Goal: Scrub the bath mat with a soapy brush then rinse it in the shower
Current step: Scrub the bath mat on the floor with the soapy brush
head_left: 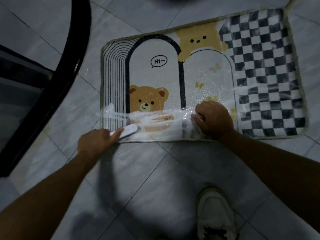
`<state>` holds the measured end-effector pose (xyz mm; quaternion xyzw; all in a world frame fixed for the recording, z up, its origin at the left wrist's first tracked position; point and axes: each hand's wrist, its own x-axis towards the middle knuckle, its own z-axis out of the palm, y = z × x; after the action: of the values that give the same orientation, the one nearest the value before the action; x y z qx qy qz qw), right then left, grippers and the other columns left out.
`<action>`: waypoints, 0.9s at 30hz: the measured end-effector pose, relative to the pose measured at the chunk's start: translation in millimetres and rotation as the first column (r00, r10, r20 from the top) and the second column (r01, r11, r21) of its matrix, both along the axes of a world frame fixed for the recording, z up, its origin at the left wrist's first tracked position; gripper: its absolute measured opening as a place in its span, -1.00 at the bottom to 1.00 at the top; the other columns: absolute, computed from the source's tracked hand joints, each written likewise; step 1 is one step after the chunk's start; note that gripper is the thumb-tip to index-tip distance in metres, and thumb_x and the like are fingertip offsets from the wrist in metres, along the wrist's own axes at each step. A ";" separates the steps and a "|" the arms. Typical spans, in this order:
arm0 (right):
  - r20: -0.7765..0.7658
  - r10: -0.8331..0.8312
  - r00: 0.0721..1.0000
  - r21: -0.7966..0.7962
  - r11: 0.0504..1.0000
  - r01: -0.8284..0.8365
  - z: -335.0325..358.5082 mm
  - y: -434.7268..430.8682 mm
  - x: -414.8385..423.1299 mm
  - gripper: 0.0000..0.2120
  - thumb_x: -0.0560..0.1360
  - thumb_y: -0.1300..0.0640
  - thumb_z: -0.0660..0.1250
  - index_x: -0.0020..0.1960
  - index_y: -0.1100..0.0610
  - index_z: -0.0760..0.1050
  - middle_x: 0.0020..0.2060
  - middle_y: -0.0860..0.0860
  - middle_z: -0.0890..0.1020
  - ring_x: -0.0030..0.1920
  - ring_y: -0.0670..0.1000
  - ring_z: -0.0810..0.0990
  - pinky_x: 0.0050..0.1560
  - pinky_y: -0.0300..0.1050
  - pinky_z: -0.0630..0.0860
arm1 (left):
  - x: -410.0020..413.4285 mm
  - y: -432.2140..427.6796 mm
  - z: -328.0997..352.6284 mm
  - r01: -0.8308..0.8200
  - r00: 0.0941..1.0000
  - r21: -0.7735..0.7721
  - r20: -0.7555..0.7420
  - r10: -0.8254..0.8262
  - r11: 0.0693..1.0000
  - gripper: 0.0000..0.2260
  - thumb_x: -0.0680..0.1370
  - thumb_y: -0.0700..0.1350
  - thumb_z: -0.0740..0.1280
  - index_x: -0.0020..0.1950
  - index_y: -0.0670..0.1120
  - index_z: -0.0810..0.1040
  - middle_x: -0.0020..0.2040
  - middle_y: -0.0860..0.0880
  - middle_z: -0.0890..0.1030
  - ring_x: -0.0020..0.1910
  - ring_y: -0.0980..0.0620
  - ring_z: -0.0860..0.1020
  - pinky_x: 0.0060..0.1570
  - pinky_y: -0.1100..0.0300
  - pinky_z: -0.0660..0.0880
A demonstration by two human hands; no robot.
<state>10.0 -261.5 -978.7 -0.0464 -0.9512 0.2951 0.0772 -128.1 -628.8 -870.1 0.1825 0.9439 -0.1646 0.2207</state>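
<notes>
Both forearms reach forward over the tiled floor [152, 172], the left hand [94, 142] gripping a white brush [129, 131] on the foamy near edge of the bear-print bath mat [155, 78], the right hand [214, 120] clenched in a fist pressing the mat nearby.

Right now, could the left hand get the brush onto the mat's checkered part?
Probably not easily. The left hand holds the brush at the near left corner of the mat; the checkered part is at the right end, and the right hand rests on the mat between them.
</notes>
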 end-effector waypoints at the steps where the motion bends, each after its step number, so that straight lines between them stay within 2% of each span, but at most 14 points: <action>1: 0.005 0.008 1.000 0.026 1.000 -0.008 -0.7 0.0 0.9 -0.65 0.64 -0.12 0.16 -0.24 0.05 0.37 -0.34 -0.01 0.38 -0.30 0.03 0.34 -0.23 -0.01 0.37 | -5.7 -5.5 -1.1 -0.005 1.000 -0.034 -0.007 0.004 0.999 -0.17 0.46 0.58 -0.25 -0.27 -0.01 0.56 -0.38 0.02 0.55 -0.42 0.08 0.55 -0.31 0.16 0.60; 4: 0.072 0.078 0.994 0.186 0.978 -0.090 2.1 0.2 1.0 -0.63 0.60 -0.15 0.20 -0.27 0.06 0.43 -0.35 -0.02 0.38 -0.31 0.02 0.35 -0.18 0.00 0.43 | -5.4 32.5 -9.8 0.042 0.999 0.044 0.008 -0.043 0.998 -0.24 0.52 0.52 -0.16 -0.30 -0.01 0.56 -0.38 0.01 0.55 -0.40 0.08 0.54 -0.31 0.22 0.50; 6: 0.081 0.241 0.967 0.275 0.927 -0.254 4.2 -12.3 -0.7 -0.63 0.57 -0.14 0.23 -0.29 0.08 0.48 -0.38 0.00 0.42 -0.37 0.02 0.39 -0.21 -0.07 0.42 | 4.4 71.1 -19.8 0.076 0.996 0.121 0.029 -0.080 0.990 -0.24 0.53 0.51 -0.18 -0.28 -0.01 0.56 -0.35 0.01 0.56 -0.36 0.08 0.54 -0.25 0.21 0.48; 9: -0.002 0.394 0.919 0.286 0.881 -0.377 3.0 -39.7 -6.7 -0.72 0.54 -0.03 0.26 -0.26 0.12 0.49 -0.35 0.07 0.48 -0.40 0.07 0.44 -0.34 -0.11 0.38 | 16.5 96.2 -33.4 0.064 0.996 0.173 0.049 -0.073 0.983 -0.16 0.48 0.56 -0.29 -0.25 0.01 0.57 -0.35 0.03 0.57 -0.35 0.06 0.54 -0.14 0.12 0.57; 11: -0.019 0.436 0.900 0.291 0.863 -0.412 0.7 -52.6 -12.8 -0.77 0.57 0.02 0.26 -0.19 0.12 0.48 -0.30 0.08 0.48 -0.38 0.07 0.43 -0.36 -0.11 0.32 | 24.4 77.6 -34.5 0.027 0.996 0.202 0.073 -0.043 0.979 -0.17 0.49 0.56 -0.29 -0.28 0.02 0.57 -0.37 0.04 0.55 -0.37 0.08 0.55 -0.16 0.11 0.60; 14: -0.034 0.456 0.889 0.292 0.855 -0.428 -0.6 -53.8 -17.7 -0.78 0.61 -0.01 0.24 -0.09 0.13 0.46 -0.21 0.11 0.49 -0.32 0.08 0.44 -0.34 -0.08 0.32 | 11.8 34.4 -17.4 0.049 0.995 0.137 0.079 -0.061 0.989 -0.27 0.54 0.51 -0.15 -0.30 0.01 0.55 -0.39 0.04 0.55 -0.40 0.10 0.56 -0.26 0.17 0.62; 17: -0.055 0.447 0.893 0.285 0.864 -0.415 0.6 -51.1 -14.7 -0.76 0.59 -0.04 0.26 -0.09 0.14 0.45 -0.19 0.13 0.50 -0.30 0.11 0.44 -0.34 -0.04 0.37 | -22.9 3.6 4.5 0.075 0.995 -0.080 0.074 -0.069 0.994 -0.28 0.52 0.52 -0.10 -0.26 -0.02 0.56 -0.37 0.03 0.56 -0.39 0.10 0.56 -0.34 0.25 0.53; 19: -0.039 0.439 0.898 0.273 0.869 -0.413 5.1 -52.3 -16.1 -0.76 0.54 -0.03 0.30 -0.13 0.14 0.44 -0.22 0.13 0.48 -0.33 0.09 0.40 -0.36 -0.06 0.33 | -34.3 -1.2 11.3 0.098 0.995 -0.155 0.051 -0.091 0.983 -0.27 0.51 0.53 -0.10 -0.25 -0.02 0.57 -0.37 0.04 0.56 -0.39 0.11 0.55 -0.37 0.26 0.46; 21: -0.026 0.429 0.903 0.277 0.871 -0.405 7.4 -52.5 -16.0 -0.77 0.49 -0.02 0.34 -0.16 0.14 0.43 -0.24 0.13 0.46 -0.34 0.06 0.33 -0.34 -0.10 0.24 | -32.0 14.4 3.9 0.112 0.993 -0.102 0.054 -0.107 0.988 -0.25 0.49 0.54 -0.13 -0.28 -0.02 0.57 -0.39 0.04 0.56 -0.40 0.11 0.56 -0.31 0.25 0.52; 23: -0.016 0.423 0.906 0.274 0.873 -0.403 8.4 -51.3 -16.6 -0.75 0.46 -0.03 0.36 -0.19 0.14 0.43 -0.25 0.14 0.46 -0.35 0.08 0.36 -0.32 -0.10 0.20 | -22.4 45.7 -8.3 0.114 0.991 0.004 0.064 -0.114 0.993 -0.24 0.49 0.54 -0.16 -0.29 -0.01 0.56 -0.40 0.04 0.56 -0.39 0.10 0.56 -0.23 0.22 0.56; 25: -0.006 0.421 0.907 0.256 0.878 -0.405 8.1 -50.0 -16.9 -0.74 0.46 -0.05 0.35 -0.21 0.13 0.43 -0.27 0.13 0.45 -0.36 0.10 0.39 -0.33 -0.10 0.21 | -13.4 76.0 -17.5 0.170 0.983 0.073 0.054 -0.174 0.983 -0.26 0.50 0.53 -0.17 -0.27 0.01 0.53 -0.39 0.04 0.56 -0.37 0.10 0.55 -0.22 0.22 0.52; 27: -0.017 0.408 0.913 0.221 0.892 -0.395 8.3 -50.8 -17.0 -0.75 0.46 -0.04 0.34 -0.23 0.12 0.42 -0.31 0.10 0.42 -0.37 0.08 0.34 -0.33 -0.10 0.20 | -16.8 81.2 -16.9 0.207 0.975 0.054 0.067 -0.210 0.977 -0.26 0.51 0.53 -0.16 -0.25 0.00 0.55 -0.38 0.03 0.55 -0.37 0.10 0.54 -0.26 0.23 0.47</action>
<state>-7.1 -312.3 -970.4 0.1689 -0.9634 0.2024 0.0492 -145.0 -547.6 -887.0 0.2914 0.9146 -0.1580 0.2317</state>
